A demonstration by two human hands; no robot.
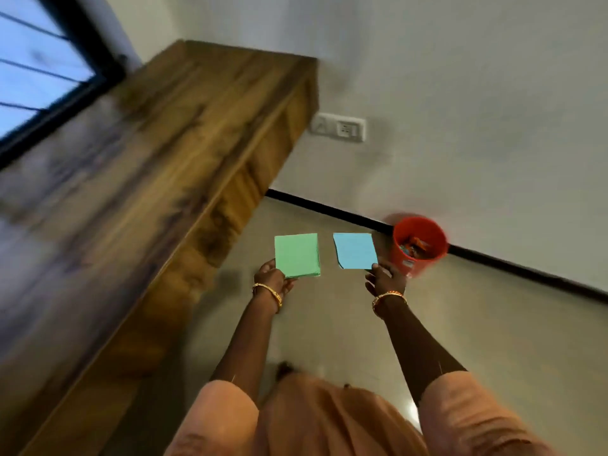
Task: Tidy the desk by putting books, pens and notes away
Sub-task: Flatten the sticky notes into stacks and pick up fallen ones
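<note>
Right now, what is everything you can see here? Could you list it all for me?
green notes: one stack, green, held up in the left hand, over the floor
blue notes: one thin stack or sheet, blue, held in the right hand, just left of the bin
bin: one, red, on the floor by the wall, with some rubbish inside
desk: one, brown wood, along the left
window: one, dark frame, top left
wall socket: one, white, on the wall beside the desk
floor: beige, with a black skirting line at the wall
bangles: gold, one set on each wrist
left hand: pinches the green notes at a lower corner
right hand: pinches the blue notes at a lower corner
</note>
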